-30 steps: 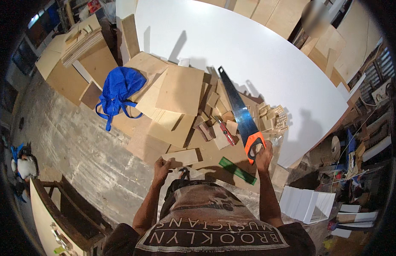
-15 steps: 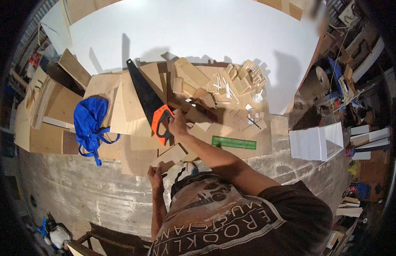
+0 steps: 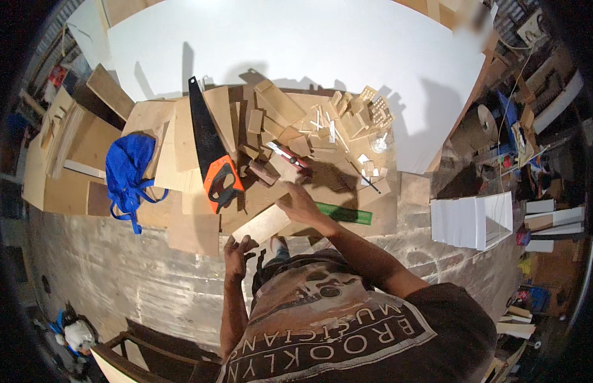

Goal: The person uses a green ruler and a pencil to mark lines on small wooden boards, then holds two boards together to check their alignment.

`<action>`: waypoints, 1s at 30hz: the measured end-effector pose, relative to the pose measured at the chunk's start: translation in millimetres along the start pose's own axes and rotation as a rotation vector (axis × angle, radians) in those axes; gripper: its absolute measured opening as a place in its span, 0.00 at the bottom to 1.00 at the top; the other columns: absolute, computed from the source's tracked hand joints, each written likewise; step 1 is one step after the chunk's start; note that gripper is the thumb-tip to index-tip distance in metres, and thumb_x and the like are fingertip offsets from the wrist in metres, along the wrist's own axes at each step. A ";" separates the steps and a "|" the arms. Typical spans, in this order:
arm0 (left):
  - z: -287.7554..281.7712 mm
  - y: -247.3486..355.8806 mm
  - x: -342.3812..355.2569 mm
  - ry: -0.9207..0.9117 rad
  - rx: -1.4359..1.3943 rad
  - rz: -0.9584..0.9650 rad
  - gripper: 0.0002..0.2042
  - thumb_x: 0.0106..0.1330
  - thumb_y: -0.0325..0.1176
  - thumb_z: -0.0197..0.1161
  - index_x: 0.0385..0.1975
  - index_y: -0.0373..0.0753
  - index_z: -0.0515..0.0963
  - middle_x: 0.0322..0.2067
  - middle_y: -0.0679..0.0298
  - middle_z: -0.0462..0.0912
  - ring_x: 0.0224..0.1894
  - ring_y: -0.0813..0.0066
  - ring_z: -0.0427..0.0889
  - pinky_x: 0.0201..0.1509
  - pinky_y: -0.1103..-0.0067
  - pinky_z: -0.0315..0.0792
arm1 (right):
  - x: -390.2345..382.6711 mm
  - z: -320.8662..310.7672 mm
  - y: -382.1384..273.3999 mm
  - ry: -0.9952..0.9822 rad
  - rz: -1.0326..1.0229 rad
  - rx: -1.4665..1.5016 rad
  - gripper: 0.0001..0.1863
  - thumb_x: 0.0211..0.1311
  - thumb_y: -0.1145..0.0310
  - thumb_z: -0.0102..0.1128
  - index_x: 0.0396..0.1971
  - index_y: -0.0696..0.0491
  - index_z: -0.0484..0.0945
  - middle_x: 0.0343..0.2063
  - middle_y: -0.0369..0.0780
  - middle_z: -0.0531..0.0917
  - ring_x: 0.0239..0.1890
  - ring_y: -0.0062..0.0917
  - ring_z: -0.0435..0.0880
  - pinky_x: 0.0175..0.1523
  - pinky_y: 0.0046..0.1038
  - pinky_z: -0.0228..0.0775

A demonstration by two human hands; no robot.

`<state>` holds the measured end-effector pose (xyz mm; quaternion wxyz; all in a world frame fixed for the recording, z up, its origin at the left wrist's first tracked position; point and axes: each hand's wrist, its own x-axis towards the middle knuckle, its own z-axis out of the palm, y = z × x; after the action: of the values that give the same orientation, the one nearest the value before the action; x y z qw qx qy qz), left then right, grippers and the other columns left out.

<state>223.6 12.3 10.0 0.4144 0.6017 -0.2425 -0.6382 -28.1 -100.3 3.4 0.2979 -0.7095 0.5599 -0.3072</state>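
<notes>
The two hands are apart, at either end of a pale wood strip that slants up to the right in front of the body. The left hand is closed on its lower end; the right hand is at its upper end, though its grip is partly hidden. Just beyond lies a saw, its orange handle toward the person. To its right are a red knife and a green ruler among wood scraps. A blue bag sits farther left.
</notes>
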 end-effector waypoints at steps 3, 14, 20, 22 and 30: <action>46.8 0.6 10.2 -0.090 0.024 0.001 0.13 0.70 0.39 0.67 0.48 0.41 0.77 0.36 0.61 0.88 0.38 0.69 0.88 0.33 0.72 0.78 | -47.2 -44.2 22.7 -0.003 0.023 0.312 0.21 0.62 0.63 0.66 0.51 0.60 0.76 0.38 0.51 0.84 0.44 0.48 0.82 0.50 0.45 0.75; 98.6 -39.0 42.5 -0.075 0.283 0.036 0.14 0.71 0.46 0.65 0.42 0.42 0.76 0.42 0.63 0.85 0.45 0.72 0.85 0.40 0.69 0.78 | -122.1 -89.9 152.0 0.118 0.206 0.047 0.09 0.61 0.70 0.63 0.32 0.60 0.77 0.23 0.50 0.78 0.28 0.42 0.84 0.35 0.42 0.72; 43.7 -57.4 74.7 0.312 0.750 0.447 0.16 0.64 0.37 0.66 0.44 0.32 0.78 0.37 0.50 0.82 0.35 0.60 0.83 0.37 0.65 0.79 | -100.7 -126.6 163.1 0.332 0.178 -0.206 0.16 0.60 0.67 0.66 0.45 0.58 0.79 0.41 0.52 0.83 0.46 0.48 0.82 0.50 0.47 0.73; 77.5 -46.2 65.7 0.446 0.940 0.410 0.18 0.63 0.36 0.65 0.48 0.31 0.77 0.42 0.46 0.81 0.39 0.53 0.83 0.42 0.61 0.77 | -75.6 -132.4 160.0 0.261 0.210 -0.480 0.27 0.56 0.61 0.71 0.55 0.54 0.77 0.53 0.47 0.78 0.60 0.43 0.74 0.62 0.51 0.66; 76.1 -45.8 18.5 0.631 0.955 0.353 0.27 0.62 0.41 0.68 0.56 0.30 0.75 0.48 0.41 0.77 0.52 0.42 0.78 0.55 0.56 0.73 | -29.6 -128.0 155.1 -0.004 0.334 -0.528 0.31 0.55 0.58 0.71 0.58 0.53 0.75 0.60 0.48 0.72 0.67 0.44 0.66 0.71 0.51 0.54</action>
<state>140.2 7.4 -25.4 0.2498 0.8326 -0.4639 -0.1704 -226.8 -111.8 -37.4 0.1510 -0.6612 0.7285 -0.0968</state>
